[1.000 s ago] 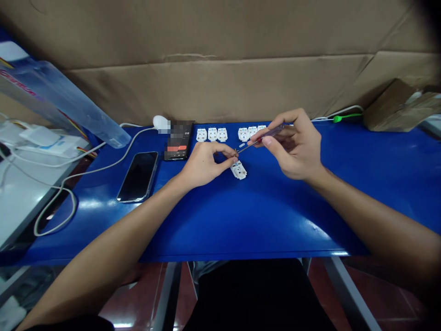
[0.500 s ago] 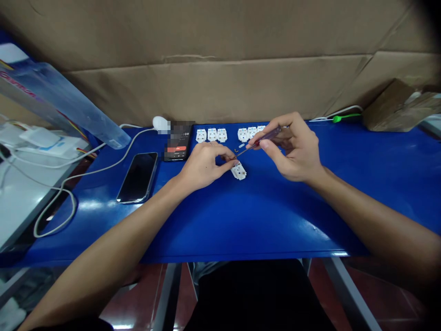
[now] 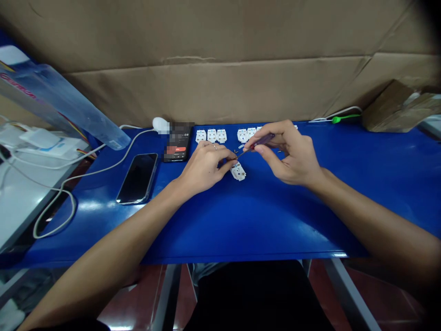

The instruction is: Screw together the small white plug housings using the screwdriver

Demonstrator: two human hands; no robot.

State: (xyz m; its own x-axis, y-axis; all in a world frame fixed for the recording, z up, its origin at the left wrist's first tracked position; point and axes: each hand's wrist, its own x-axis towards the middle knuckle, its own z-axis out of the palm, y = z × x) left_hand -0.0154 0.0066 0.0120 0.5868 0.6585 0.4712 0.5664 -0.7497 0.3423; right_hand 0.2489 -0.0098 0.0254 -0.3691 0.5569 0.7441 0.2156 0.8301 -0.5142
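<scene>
- Your right hand (image 3: 294,158) grips the screwdriver (image 3: 263,140); slipping could jab your left hand (image 3: 206,168).
- That one meets the white piece (image 3: 239,172) on the bench (image 3: 213,225) (whether pinching, I cannot tell); light pressure could let it skid.

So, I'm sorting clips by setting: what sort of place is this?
Probably a workbench for small parts: a blue tabletop, little white pieces lined up at its back, and a screwdriver in the right hand.

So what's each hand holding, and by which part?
The right hand holds a metal-shafted screwdriver by its purple-red handle. Whether the left hand, near the screwdriver's tip, grips anything cannot be told.
</scene>
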